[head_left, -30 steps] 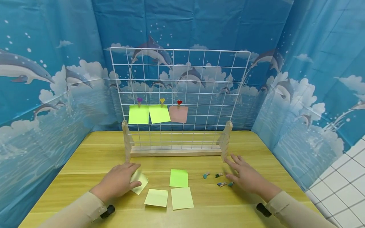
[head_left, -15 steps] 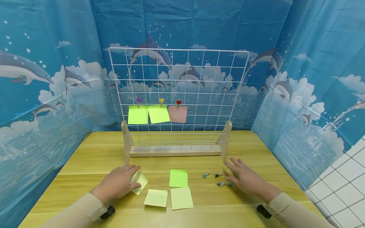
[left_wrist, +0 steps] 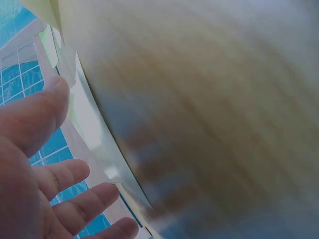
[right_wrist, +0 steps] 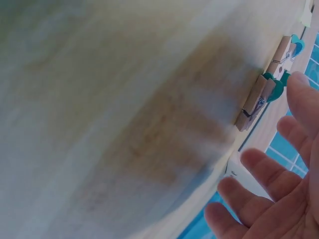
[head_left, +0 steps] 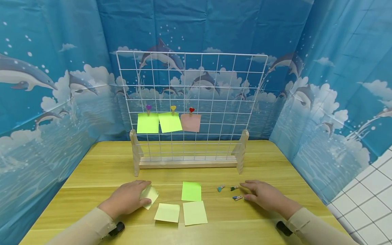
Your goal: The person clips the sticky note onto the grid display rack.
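Observation:
My left hand [head_left: 127, 199] hovers low at the left with fingers loosely spread, partly covering a pale yellow sticky note [head_left: 150, 196]. In the left wrist view its fingers hold nothing, and the note [left_wrist: 102, 134] lies beyond them. On the right, my right hand [head_left: 266, 195] is beside small wooden clothespins with heart tops: a turquoise one [head_left: 220, 188], a dark green one [head_left: 234, 188] and a blue one [head_left: 237, 198]. Its thumb tip is right at the blue clothespin in the head view. The right wrist view shows loosely bent fingers around nothing, near a green-heart clothespin [right_wrist: 260, 102].
A white wire grid [head_left: 226, 86] on a wooden stand [head_left: 190, 164] bears two green notes [head_left: 148, 123] and a pink note [head_left: 191, 123], pinned by heart clothespins. A green note [head_left: 191, 191] and two pale yellow notes [head_left: 195, 213] lie mid-table. Dolphin-print curtains [head_left: 183, 23] surround the table.
My right hand's fingers have drawn back toward me and lowered, and a teal clothespin by its thumb is now hidden. My left hand has shifted slightly toward me.

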Demonstrator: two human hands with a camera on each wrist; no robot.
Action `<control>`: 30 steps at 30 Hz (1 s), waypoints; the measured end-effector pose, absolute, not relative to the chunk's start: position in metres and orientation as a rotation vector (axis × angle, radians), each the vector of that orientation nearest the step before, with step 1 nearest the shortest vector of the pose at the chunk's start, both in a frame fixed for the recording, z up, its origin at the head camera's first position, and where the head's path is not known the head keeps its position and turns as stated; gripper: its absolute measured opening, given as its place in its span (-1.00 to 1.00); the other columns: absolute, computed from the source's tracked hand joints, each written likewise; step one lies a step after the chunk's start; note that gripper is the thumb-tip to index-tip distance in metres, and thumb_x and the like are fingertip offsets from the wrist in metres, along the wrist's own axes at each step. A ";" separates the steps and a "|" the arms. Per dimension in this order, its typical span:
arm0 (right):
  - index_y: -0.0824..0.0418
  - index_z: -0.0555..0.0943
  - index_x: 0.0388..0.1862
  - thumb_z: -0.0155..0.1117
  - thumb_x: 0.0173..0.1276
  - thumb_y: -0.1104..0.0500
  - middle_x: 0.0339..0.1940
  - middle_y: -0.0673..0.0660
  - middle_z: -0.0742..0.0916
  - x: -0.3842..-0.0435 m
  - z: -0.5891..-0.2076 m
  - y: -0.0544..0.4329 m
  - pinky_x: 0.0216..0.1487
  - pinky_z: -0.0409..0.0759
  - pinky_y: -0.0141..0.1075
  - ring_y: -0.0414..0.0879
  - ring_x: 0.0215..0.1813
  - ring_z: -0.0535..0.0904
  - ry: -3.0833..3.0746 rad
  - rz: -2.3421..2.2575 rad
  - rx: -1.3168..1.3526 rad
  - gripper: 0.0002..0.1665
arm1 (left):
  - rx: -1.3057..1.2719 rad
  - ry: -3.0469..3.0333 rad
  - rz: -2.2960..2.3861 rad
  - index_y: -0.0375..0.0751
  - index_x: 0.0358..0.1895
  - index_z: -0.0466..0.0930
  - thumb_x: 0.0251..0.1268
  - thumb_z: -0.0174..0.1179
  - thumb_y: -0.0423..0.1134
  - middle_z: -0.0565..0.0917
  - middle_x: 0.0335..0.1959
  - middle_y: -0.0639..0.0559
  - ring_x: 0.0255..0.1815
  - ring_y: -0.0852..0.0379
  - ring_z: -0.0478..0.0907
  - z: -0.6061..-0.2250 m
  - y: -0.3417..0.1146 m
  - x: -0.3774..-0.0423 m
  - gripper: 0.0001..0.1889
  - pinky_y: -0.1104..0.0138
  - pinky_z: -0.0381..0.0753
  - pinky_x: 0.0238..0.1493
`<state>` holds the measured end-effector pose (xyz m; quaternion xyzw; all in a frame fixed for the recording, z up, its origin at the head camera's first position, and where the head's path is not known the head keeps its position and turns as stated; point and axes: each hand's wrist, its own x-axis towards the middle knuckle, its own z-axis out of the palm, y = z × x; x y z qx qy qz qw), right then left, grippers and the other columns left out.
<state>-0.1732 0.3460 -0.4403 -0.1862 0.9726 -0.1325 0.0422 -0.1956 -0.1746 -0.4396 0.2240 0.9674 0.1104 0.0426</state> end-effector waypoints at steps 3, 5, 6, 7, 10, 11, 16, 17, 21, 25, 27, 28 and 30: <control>0.13 0.63 0.40 0.37 0.50 -0.07 0.35 0.29 0.68 -0.173 -0.441 0.346 0.36 0.56 0.23 0.29 0.36 0.62 2.982 -0.394 -0.579 -0.42 | 0.683 2.950 0.346 -0.24 0.48 0.48 0.39 0.37 0.13 0.58 0.42 -0.20 0.42 -0.27 0.55 -0.439 -0.174 -0.196 -0.26 -0.19 0.51 0.39; 0.12 0.66 0.37 0.39 0.49 -0.06 0.28 0.23 0.72 -0.174 -0.441 0.346 0.33 0.59 0.20 0.24 0.30 0.66 2.982 -0.400 -0.584 -0.45 | 0.677 2.945 0.349 -0.23 0.49 0.47 0.40 0.37 0.13 0.57 0.43 -0.21 0.42 -0.27 0.55 -0.439 -0.174 -0.196 -0.26 -0.20 0.51 0.39; 0.12 0.68 0.35 0.39 0.48 -0.06 0.25 0.20 0.74 -0.173 -0.441 0.346 0.31 0.61 0.18 0.21 0.27 0.68 2.981 -0.404 -0.588 -0.46 | 0.674 2.941 0.356 -0.24 0.49 0.47 0.41 0.37 0.13 0.57 0.44 -0.21 0.42 -0.28 0.55 -0.438 -0.174 -0.196 -0.27 -0.21 0.51 0.38; 0.12 0.69 0.34 0.40 0.48 -0.06 0.22 0.18 0.75 -0.173 -0.441 0.346 0.29 0.62 0.17 0.20 0.25 0.69 2.982 -0.408 -0.592 -0.47 | 0.668 2.939 0.358 -0.24 0.49 0.47 0.41 0.36 0.12 0.56 0.44 -0.22 0.42 -0.28 0.54 -0.438 -0.174 -0.196 -0.27 -0.21 0.51 0.39; 0.12 0.71 0.31 0.40 0.47 -0.08 0.16 0.13 0.77 -0.173 -0.440 0.348 0.24 0.65 0.14 0.14 0.18 0.71 2.984 -0.414 -0.604 -0.48 | 0.655 2.928 0.371 -0.24 0.50 0.45 0.42 0.36 0.11 0.54 0.46 -0.23 0.43 -0.29 0.54 -0.436 -0.173 -0.197 -0.27 -0.22 0.50 0.39; 0.12 0.71 0.30 0.40 0.47 -0.08 0.12 0.10 0.78 -0.173 -0.440 0.348 0.20 0.67 0.10 0.09 0.14 0.72 2.984 -0.413 -0.614 -0.48 | 0.648 2.923 0.374 -0.24 0.50 0.45 0.43 0.36 0.10 0.54 0.46 -0.23 0.44 -0.29 0.53 -0.435 -0.173 -0.197 -0.28 -0.22 0.50 0.39; 0.13 0.75 0.22 0.41 0.46 -0.09 -0.07 -0.08 0.76 -0.175 -0.440 0.352 -0.04 0.68 -0.14 -0.22 -0.09 0.66 2.981 -0.403 -0.669 -0.52 | 0.629 2.904 0.375 -0.23 0.51 0.44 0.42 0.37 0.07 0.54 0.47 -0.22 0.45 -0.27 0.52 -0.434 -0.172 -0.201 -0.28 -0.18 0.50 0.41; 0.12 0.76 0.20 0.42 0.45 -0.09 -0.09 -0.10 0.75 -0.175 -0.440 0.352 -0.08 0.67 -0.18 -0.27 -0.13 0.63 2.977 -0.408 -0.674 -0.53 | 0.633 2.901 0.376 -0.24 0.50 0.45 0.42 0.38 0.05 0.55 0.46 -0.23 0.45 -0.27 0.53 -0.434 -0.172 -0.201 -0.29 -0.18 0.50 0.41; 0.11 0.79 0.13 0.45 0.43 -0.07 -0.14 -0.12 0.74 -0.176 -0.440 0.353 -0.15 0.63 -0.25 -0.34 -0.18 0.58 2.961 -0.441 -0.676 -0.60 | 0.665 2.899 0.356 -0.28 0.45 0.49 0.38 0.42 0.00 0.59 0.41 -0.25 0.41 -0.26 0.56 -0.431 -0.171 -0.203 -0.31 -0.14 0.54 0.39; 0.12 0.81 0.08 0.47 0.41 -0.08 -0.16 -0.12 0.74 -0.177 -0.438 0.354 -0.17 0.61 -0.26 -0.37 -0.21 0.54 2.948 -0.457 -0.667 -0.60 | 0.706 2.911 0.319 -0.33 0.40 0.54 0.35 0.45 -0.04 0.61 0.36 -0.27 0.37 -0.27 0.58 -0.430 -0.171 -0.204 -0.34 -0.12 0.56 0.37; 0.13 0.81 0.08 0.48 0.39 -0.10 -0.17 -0.12 0.73 -0.178 -0.437 0.355 -0.19 0.59 -0.28 -0.38 -0.23 0.52 2.935 -0.462 -0.652 -0.57 | 0.726 2.915 0.305 -0.34 0.37 0.56 0.33 0.47 -0.05 0.63 0.33 -0.28 0.35 -0.27 0.60 -0.429 -0.171 -0.204 -0.35 -0.12 0.57 0.36; 0.13 0.80 0.08 0.49 0.38 -0.10 -0.17 -0.13 0.73 -0.178 -0.437 0.355 -0.19 0.58 -0.28 -0.37 -0.23 0.51 2.927 -0.468 -0.636 -0.56 | 0.731 2.917 0.303 -0.35 0.36 0.57 0.33 0.47 -0.06 0.64 0.32 -0.28 0.34 -0.27 0.60 -0.429 -0.171 -0.205 -0.36 -0.11 0.58 0.36; 0.14 0.80 0.09 0.51 0.36 -0.10 -0.17 -0.13 0.72 -0.179 -0.437 0.355 -0.20 0.58 -0.30 -0.37 -0.24 0.51 2.908 -0.479 -0.622 -0.55 | 0.738 2.920 0.298 -0.34 0.33 0.59 0.31 0.48 -0.07 0.66 0.29 -0.26 0.30 -0.25 0.63 -0.429 -0.171 -0.206 -0.39 -0.10 0.60 0.33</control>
